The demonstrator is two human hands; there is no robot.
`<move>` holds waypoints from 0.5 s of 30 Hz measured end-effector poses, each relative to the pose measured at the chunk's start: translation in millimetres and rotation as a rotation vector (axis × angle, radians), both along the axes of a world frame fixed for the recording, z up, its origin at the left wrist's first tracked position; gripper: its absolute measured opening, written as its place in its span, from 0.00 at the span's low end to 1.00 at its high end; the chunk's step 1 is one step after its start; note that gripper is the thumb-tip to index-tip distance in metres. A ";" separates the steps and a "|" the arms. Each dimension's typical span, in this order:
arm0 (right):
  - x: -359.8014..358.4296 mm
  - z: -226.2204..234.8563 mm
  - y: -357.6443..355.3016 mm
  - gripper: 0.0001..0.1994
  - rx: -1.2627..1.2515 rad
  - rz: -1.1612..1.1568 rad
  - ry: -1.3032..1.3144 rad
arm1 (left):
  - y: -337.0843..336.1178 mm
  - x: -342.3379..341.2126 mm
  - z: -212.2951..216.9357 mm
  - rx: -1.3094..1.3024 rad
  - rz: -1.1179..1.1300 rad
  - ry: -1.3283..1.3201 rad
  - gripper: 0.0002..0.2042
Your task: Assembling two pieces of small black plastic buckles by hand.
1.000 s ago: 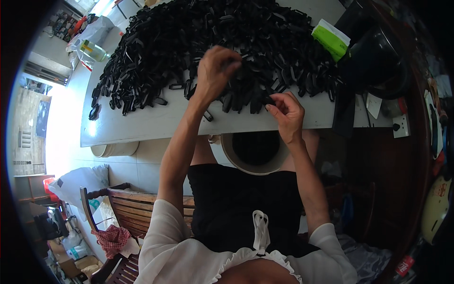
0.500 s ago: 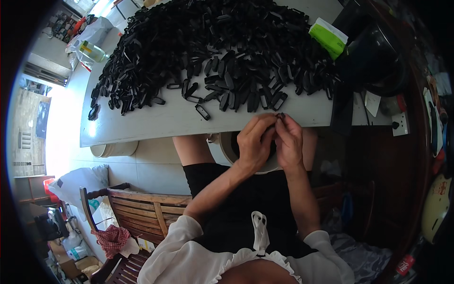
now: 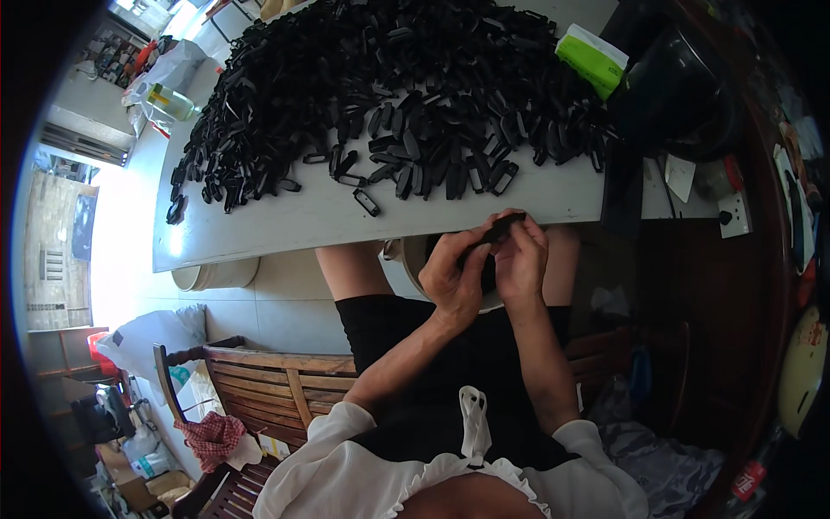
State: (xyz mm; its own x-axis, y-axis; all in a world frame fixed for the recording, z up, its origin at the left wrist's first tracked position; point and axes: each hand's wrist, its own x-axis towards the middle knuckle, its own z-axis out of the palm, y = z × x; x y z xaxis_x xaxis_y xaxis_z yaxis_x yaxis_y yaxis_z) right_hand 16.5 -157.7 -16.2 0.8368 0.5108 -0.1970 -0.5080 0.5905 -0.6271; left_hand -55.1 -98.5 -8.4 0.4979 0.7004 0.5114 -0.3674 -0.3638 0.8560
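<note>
Between my two hands, at the table's near edge, is a small dark elongated plastic piece (image 3: 503, 228). My left hand (image 3: 456, 275) pinches its left end between thumb and fingers. The fingers of my right hand (image 3: 522, 259) close on its other end. It looks like the many black oblong plastic pieces (image 3: 406, 138) heaped on the grey table (image 3: 285, 233), several of which have an open frame-like middle. One loose framed piece (image 3: 367, 202) lies by itself near the table's front, left of my hands.
A green and white tissue pack (image 3: 592, 62) and a dark bucket-like container (image 3: 670, 95) stand at the right. A pale bucket (image 3: 413, 268) is below my hands, between my knees. A wooden bench (image 3: 259, 381) is behind at left. A clear bottle (image 3: 171, 102) lies at the far left.
The dark piece has been turned and now shows lengthwise between my hands. My left hand has shifted slightly left and down, and the view has moved a little.
</note>
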 end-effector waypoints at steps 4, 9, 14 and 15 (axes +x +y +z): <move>1.5 14.7 2.2 0.07 -0.035 -0.144 0.085 | 4.6 -3.5 16.0 -0.567 -0.095 -0.132 0.07; 5.6 22.3 -9.0 0.09 -0.153 0.067 -0.056 | 6.5 2.9 6.5 -0.512 -0.053 -0.047 0.08; 8.1 16.8 -10.2 0.07 -0.151 0.208 -0.083 | -0.6 0.6 1.7 -0.382 -0.068 0.026 0.07; 11.1 14.5 -11.2 0.06 -0.237 0.300 -0.157 | -0.8 -0.7 2.4 -0.247 -0.075 0.074 0.07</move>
